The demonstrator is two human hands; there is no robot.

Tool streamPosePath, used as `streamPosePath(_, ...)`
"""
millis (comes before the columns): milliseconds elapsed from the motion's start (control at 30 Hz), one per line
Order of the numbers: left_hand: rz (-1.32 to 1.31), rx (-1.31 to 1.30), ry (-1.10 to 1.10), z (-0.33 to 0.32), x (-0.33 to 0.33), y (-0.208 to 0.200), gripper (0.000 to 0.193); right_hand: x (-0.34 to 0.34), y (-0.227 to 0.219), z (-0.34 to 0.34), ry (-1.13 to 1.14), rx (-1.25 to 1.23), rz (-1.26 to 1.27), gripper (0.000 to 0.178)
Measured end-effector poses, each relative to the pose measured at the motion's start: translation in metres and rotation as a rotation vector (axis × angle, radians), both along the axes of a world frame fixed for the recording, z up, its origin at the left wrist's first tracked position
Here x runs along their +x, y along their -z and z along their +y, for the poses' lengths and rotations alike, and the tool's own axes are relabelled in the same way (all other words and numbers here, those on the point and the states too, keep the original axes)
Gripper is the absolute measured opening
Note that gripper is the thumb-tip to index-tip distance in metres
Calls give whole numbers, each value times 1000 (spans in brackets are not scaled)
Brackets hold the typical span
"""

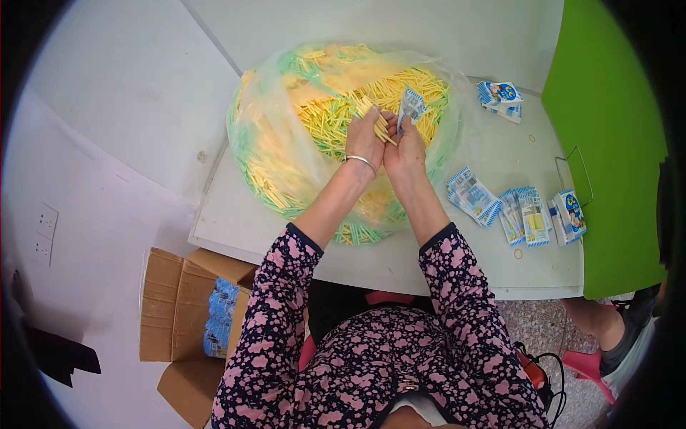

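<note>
Over a large clear plastic bag (275,118), my two hands meet side by side. Short thin yellow sticks (383,131) are gripped in my left hand (364,141), which has a silver bangle at the wrist. Between the thumb and fingers of my right hand (407,149) is a small blue-and-white packet (411,105), standing up from the grip. Whether the packet's top is open cannot be made out. The bag gapes toward me, full of loose yellow sticks (421,84) with green ones among them.
Flat packets (473,196) lie right of the bag, beside more packets (525,217) and a small upright stack (569,217). Another pile (500,96) sits farther back. A green panel (607,143) borders the table's right. Lower left, an open cardboard box (193,307) contains blue packets.
</note>
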State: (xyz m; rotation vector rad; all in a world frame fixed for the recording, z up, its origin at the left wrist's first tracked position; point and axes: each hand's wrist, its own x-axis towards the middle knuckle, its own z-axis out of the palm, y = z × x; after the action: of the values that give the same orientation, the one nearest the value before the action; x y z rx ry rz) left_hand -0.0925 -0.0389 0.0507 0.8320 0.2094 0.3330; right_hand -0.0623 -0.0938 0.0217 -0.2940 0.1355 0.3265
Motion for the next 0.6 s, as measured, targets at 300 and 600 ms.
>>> streamPosePath(300, -151, 178, -223, -13, -5, 7, 30, -10, -11, 0, 2, -14, 4, 21)
streamPosePath(600, -125, 157, -160, -7, 1, 17, 28, -11, -11, -1, 25, -36, -60, 20)
